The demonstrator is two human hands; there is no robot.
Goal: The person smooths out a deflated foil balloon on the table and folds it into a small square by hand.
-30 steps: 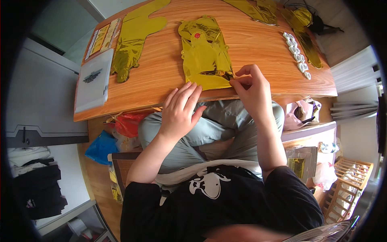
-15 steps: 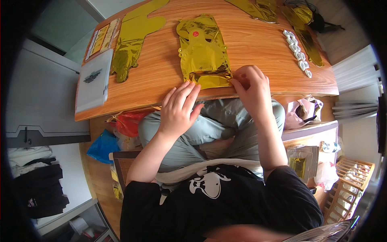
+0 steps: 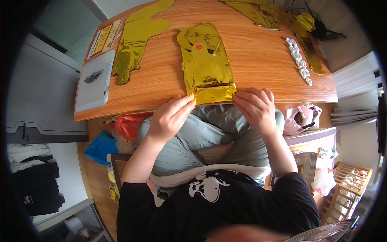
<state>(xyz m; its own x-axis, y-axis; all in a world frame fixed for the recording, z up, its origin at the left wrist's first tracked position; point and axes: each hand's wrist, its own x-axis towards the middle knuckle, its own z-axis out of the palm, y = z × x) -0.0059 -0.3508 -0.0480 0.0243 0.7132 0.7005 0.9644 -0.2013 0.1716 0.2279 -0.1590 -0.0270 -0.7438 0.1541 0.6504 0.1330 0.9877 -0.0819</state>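
Observation:
A flat gold foil balloon [image 3: 207, 68] with a round red sticker lies on the wooden table [image 3: 153, 76] in front of me. Its near end is folded over into a band that reaches the table's front edge. My left hand [image 3: 171, 117] pinches the near left corner of that band between thumb and fingers. At the opposite corner, my right hand [image 3: 258, 109] has its thumb and fingertips closed on the foil.
Left of the balloon lie another gold foil balloon [image 3: 135, 40], a translucent white packet [image 3: 94, 82] and a sheet with gold pictures [image 3: 105, 38]. More gold foil [image 3: 258, 14] is at the back right. White rolled pieces [image 3: 298, 60] line up along the right side.
The balloon has slid nearer to me. My left hand, flat on the foil before, now pinches its corner. My right hand has come down toward me, still at the right corner.

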